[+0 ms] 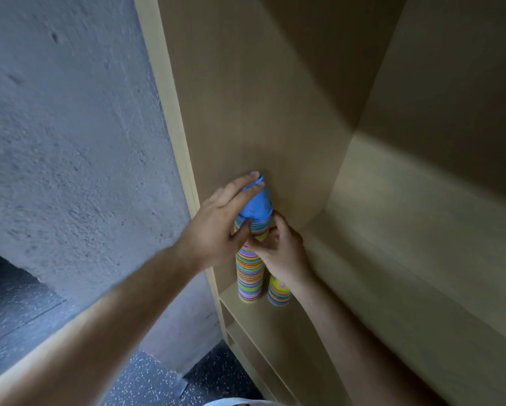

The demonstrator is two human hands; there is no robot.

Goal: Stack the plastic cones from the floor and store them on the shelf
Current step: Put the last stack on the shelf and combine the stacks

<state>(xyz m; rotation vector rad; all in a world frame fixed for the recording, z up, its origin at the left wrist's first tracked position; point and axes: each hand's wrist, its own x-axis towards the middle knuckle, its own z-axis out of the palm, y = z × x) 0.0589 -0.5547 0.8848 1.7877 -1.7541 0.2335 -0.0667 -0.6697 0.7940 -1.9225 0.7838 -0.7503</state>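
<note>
Two bare arms reach up from the bottom of the view. Under them is a dark, speckled floor (146, 376). The left hand (216, 227) holds the top of the tall stack (249, 276) of cones. Its fingers lie long over the blue cone (259, 203) that sits on top, and its thumb presses on the striped rims just under it. The right hand (281, 250) grips the tall stack in the middle, from the right side, with its fingers bent round it. The tall stack stands on the shelf (275, 332), at the front left corner, close to the left side board. It has lots of thin stripes in many colours. A short stack (278, 293) stands just beside it on the right, near the front edge, partly hidden under the right wrist. Its top cone is yellow with pink on it. Further back the shelf is light wood, and it gets dark in the back corner. To the left of the shelf is a rough grey wall (70, 142).
</note>
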